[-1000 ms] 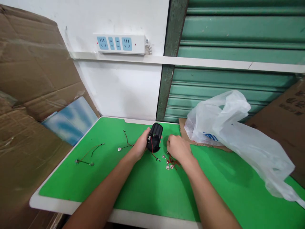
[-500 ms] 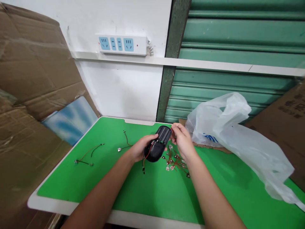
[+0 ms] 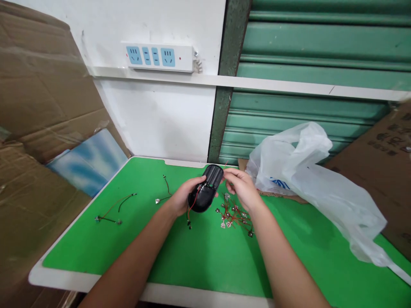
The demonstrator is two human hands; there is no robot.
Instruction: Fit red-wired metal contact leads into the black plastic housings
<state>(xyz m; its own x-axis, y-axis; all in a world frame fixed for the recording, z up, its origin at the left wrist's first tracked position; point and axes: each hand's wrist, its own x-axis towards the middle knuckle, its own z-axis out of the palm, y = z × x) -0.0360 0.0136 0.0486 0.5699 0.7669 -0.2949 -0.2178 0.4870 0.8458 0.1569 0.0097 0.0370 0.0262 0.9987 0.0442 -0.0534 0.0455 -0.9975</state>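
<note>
My left hand (image 3: pixel 186 194) is wrapped around the side of a black oval plastic housing (image 3: pixel 201 199), thumb on top, holding it tilted above the table. The housing's far end has a ribbed battery compartment (image 3: pixel 212 176). Red and black wires (image 3: pixel 193 206) run from its middle and hang past its near end, with a small dark part at the tip. By the far right edge of the housing, my right hand (image 3: pixel 239 184) pinches a thin reddish wire (image 3: pixel 226 163) that sticks up past the fingertips. A pile of red wires with small metal contacts (image 3: pixel 233 216) lies below my right hand.
Loose wired contacts (image 3: pixel 109 220) and another wire piece (image 3: pixel 167 185) lie on the green table mat (image 3: pixel 80 244) to the left. A white plastic bag (image 3: pixel 292 162) slumps at the right. Cardboard (image 3: pixel 38 85) stands at the left, and a power strip (image 3: pixel 160 57) is on the wall.
The view has shifted slightly. A thin reddish wire now shows above my right fingertips, which stay beside the housing. My left hand keeps its hold.
</note>
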